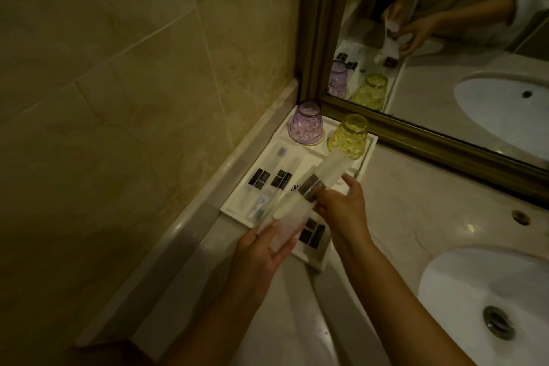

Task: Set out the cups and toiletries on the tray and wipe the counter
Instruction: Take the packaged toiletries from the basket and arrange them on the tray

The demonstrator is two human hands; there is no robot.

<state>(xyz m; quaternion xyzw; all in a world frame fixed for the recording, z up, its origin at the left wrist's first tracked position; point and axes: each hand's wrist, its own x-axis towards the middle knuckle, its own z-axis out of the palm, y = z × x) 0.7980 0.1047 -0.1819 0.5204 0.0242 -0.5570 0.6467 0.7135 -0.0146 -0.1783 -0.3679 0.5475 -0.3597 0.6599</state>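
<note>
Dim bathroom: beige tiled wall (118, 68), gilt-framed mirror (445, 47), white basin (463, 285).

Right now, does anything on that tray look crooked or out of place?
Only the frosted packet: the left hand holds it slanted above the tray, across the slots, with the right hand at its label. The purple cup and yellow cup stand upside down in their wells. No spill shows.

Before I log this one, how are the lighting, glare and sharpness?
Head view: dim, yellowish light, corners dark; the frosted plastic packet held by the left hand and right hand is smeared by motion blur; the upturned purple glass cup and yellow glass cup look sharper; small glare spots on the glossy pale marble counter.
</note>
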